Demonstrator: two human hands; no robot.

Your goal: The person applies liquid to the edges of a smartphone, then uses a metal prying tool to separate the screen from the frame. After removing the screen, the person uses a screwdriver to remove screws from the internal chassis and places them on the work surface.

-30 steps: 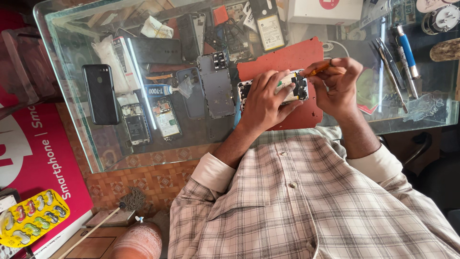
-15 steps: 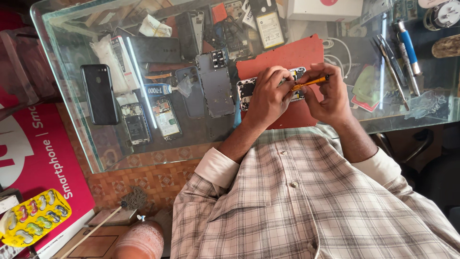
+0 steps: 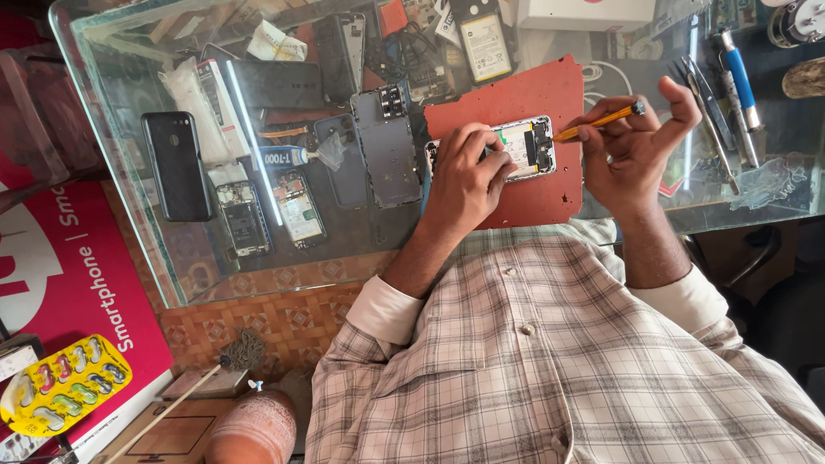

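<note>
An opened phone (image 3: 514, 148), back cover removed and internals exposed, lies on a red work mat (image 3: 516, 103) on the glass table (image 3: 129, 163). The left hand (image 3: 464, 176) rests on the phone's left end, fingers curled and pressing down on it. The right hand (image 3: 632, 142) is just right of the phone, raised off it, pinching an orange-handled screwdriver (image 3: 599, 120) between thumb and fingers; the tool lies nearly level with its dark tip end toward the right. Left of the mat lie a detached grey phone frame (image 3: 385, 146), a small glue tube (image 3: 292, 156) and a black phone (image 3: 176, 165). Tweezers (image 3: 709, 107) and a blue pen-like tool (image 3: 739, 77) lie at the right.
</note>
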